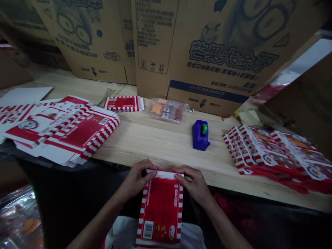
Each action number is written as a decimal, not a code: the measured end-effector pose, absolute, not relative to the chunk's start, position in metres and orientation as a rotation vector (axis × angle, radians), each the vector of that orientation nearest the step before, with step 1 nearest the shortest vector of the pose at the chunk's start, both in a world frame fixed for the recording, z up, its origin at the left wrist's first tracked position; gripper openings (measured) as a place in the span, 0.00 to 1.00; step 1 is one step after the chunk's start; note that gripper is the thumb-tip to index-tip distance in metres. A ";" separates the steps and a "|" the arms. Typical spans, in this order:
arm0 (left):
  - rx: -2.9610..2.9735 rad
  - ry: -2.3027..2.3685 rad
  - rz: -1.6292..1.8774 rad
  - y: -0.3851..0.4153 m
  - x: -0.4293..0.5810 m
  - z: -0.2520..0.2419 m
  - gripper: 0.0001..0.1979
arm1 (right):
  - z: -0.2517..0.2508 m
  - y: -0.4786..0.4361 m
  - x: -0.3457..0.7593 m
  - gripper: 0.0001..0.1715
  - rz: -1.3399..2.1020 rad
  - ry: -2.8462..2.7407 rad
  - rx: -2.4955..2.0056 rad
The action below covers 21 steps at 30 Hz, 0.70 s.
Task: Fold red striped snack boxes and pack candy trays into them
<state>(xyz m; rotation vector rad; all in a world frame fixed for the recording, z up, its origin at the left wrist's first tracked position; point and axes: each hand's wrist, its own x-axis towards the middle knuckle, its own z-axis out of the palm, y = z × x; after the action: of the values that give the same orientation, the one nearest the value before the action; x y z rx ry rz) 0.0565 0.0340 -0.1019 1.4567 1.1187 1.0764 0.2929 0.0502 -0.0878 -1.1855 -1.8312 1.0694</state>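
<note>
Stretching across the view, a pale wooden table [160, 141] is carrying everything, with a blue dispenser [201, 135] sitting near its middle. Behind the dispenser, tall brown cartons [207, 52] are standing edge to edge and walling off the room, which is lying in dim light. Left of the dispenser and slightly behind it, a clear tray [167, 110] is holding an orange piece and a few small packets; what they are I cannot tell. Further left of the dispenser a small box [123, 103], red and white, is lying flat, and far left a loose heap of unfolded red-striped blanks [64, 131] is spreading over the table's edge. Right of the dispenser a fanned stack [275, 152] of printed boxes is lying with its layers overlapping. In front of the dispenser, at the table's near edge, a red box [160, 207] is being held over the person's lap, barcode side facing up. The left hand [137, 178] and the right hand [194, 183] are both gripping its top corners, fingers curling over the white flap [164, 174] along its upper edge. Far to the lower left of the dispenser, a shiny bag [18, 221] is lying in shadow
</note>
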 end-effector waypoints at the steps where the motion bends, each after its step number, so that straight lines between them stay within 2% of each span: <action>1: 1.456 1.135 1.067 0.035 0.055 -0.101 0.08 | -0.085 0.051 0.293 0.07 1.010 -1.885 -1.195; 4: 1.274 1.078 1.004 0.039 0.050 -0.097 0.08 | -0.075 0.056 0.294 0.07 0.958 -1.973 -1.219; 10: 0.971 0.960 0.863 0.054 0.046 -0.085 0.11 | -0.057 0.068 0.290 0.08 1.237 -1.915 -1.262; 15: 1.232 0.910 0.876 0.057 0.043 -0.087 0.10 | -0.056 0.065 0.291 0.12 1.279 -1.872 -1.219; 21: 1.595 0.886 0.968 0.044 0.047 -0.089 0.13 | -0.068 0.044 0.298 0.04 1.002 -1.940 -1.094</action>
<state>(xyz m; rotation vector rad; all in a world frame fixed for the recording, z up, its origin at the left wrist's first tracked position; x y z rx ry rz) 0.0467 0.0436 -0.0885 1.5953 0.8865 0.9680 0.2975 0.0443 -0.0678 -1.0941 -1.9397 1.0017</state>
